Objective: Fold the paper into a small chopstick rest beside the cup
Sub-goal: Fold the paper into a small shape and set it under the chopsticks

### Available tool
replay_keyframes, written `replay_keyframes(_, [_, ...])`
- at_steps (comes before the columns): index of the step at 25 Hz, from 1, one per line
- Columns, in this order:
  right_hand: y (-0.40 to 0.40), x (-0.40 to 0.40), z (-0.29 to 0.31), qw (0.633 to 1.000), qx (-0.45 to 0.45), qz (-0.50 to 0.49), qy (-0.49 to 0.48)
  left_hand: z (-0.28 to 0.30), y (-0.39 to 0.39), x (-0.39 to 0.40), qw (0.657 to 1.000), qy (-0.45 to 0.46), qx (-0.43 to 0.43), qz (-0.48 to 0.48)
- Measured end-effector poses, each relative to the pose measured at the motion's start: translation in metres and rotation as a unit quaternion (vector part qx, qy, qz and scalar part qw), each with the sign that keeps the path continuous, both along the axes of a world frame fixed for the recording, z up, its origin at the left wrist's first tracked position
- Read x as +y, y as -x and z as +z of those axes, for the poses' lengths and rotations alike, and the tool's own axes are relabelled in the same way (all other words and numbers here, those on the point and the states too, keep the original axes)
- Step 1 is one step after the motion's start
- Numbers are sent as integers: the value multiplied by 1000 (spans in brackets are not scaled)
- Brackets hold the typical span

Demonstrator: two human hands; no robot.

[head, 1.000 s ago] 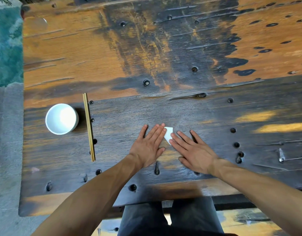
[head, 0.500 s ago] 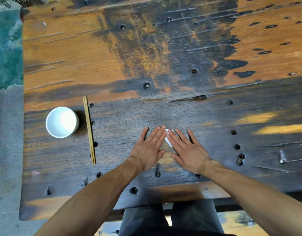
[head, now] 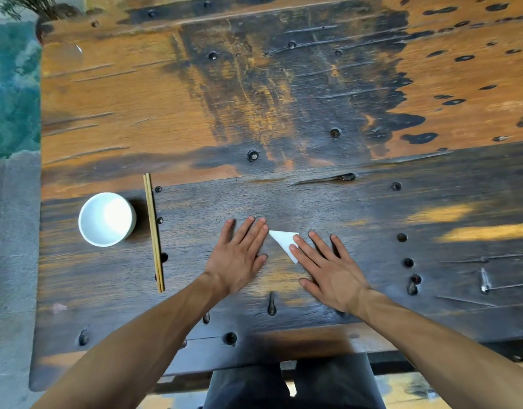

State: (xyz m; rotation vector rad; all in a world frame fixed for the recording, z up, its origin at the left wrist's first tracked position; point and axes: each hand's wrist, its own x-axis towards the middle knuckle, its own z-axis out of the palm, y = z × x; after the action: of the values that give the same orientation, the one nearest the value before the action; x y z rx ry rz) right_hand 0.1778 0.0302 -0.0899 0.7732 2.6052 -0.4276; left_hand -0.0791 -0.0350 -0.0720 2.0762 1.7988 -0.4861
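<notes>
Two flat hands, fingers spread wide – folded paper [head: 284, 241] between them, right hand [head: 328, 268] fingertips on its edge, left hand [head: 239, 255] just beside.

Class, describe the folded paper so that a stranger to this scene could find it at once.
Start at the wooden table and find the two hands lying flat near its front edge. Between the left hand and right hand lies the paper: small, white, triangular, unlike the round cup.

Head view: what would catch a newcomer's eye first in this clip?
Two flat hands near the table's near edge: the left hand lies just left of a small white folded paper, and the right hand covers the paper's right corner. Far left stand a white cup and a pair of chopsticks on the weathered wooden table.
</notes>
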Motion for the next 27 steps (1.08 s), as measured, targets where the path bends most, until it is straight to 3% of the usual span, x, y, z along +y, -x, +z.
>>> replay_keyframes(6, [0,2,2,1000,8,-7,7,-5,-44,9,998,7,-39,-40])
replay_keyframes(14, [1,4,6,1000,12,-18,18,-10,-1,7,1000,18,-8,-18])
replay_keyframes(18, [1,2,4,1000,15,-21,12,-8,-14,1,998,0,-40,54])
replay_keyframes(22, [1,1,3,1000,17,-9,1,-11,-31,-2,999,23,-45,-13])
replay_keyframes(27, [-17,-5,1,999,-13,46,-12,-8,-29,1,999,33,-34,-20])
